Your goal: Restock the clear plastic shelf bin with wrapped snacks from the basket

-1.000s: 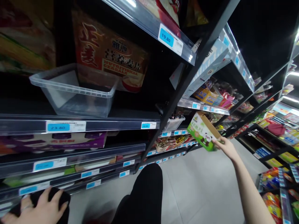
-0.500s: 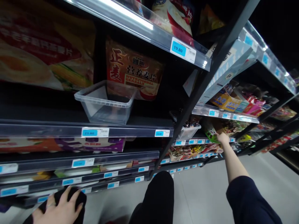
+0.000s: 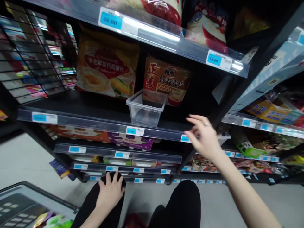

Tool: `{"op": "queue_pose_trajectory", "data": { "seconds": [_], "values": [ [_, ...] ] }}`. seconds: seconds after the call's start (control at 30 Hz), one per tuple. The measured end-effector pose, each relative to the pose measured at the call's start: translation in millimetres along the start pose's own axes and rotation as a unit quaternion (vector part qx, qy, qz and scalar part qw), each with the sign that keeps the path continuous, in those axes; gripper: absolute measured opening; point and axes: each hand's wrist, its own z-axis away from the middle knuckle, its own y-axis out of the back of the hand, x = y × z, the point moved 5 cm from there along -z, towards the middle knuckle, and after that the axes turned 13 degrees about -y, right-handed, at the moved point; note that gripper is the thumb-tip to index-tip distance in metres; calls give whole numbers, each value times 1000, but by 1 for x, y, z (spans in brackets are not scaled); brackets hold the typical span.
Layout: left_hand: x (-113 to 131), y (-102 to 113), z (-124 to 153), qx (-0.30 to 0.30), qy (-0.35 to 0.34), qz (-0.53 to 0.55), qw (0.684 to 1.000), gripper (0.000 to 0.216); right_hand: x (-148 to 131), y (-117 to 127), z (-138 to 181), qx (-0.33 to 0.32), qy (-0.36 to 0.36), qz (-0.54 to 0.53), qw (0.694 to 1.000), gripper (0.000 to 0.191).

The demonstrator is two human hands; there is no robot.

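Hovering right hand [image 3: 205,137] near clear tub [image 3: 145,108], fingers spread, empty; left hand [image 3: 110,191] flat on knee.

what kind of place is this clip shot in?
Most likely a small grocery or convenience store aisle: tiered shelves with blue price tags, bagged cereal packs on display, and a shopping basket on the floor at lower left.

You face dark shelving with blue price tags [image 3: 110,21] on clear rails. A yellow cereal bag [image 3: 106,74] and an orange-red cereal bag [image 3: 166,80] stand on one shelf. A wire rack [image 3: 35,57] sits at left. A grey basket [image 3: 26,202] rests on the floor [image 3: 21,158] at lower left.
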Motion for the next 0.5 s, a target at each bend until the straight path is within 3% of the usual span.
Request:
{"op": "queue_pose_trajectory", "data": {
  "seconds": [0.07,0.13,0.2,0.27,0.4,0.5],
  "values": [
    [1,0,1,9,-7,-6,1000,51,-58,-38,-29,-85,37,18,996,50],
    [1,1,3,19,-10,-18,1000,50,-97,-71,-58,-108,34,86,990,70],
    [0,3,5,31,-6,-38,999,51,-111,-99,-83,-125,-77,119,982,83],
    [-3,4,6,35,0,-59,998,51,-113,-117,-96,-132,-159,131,970,69],
    [-8,6,9,20,9,-71,997,52,-96,-114,-95,-84,-177,137,971,36],
    [-11,6,8,15,15,-63,998,52,-69,-74,-70,-21,-133,109,985,27]
  ]
}}
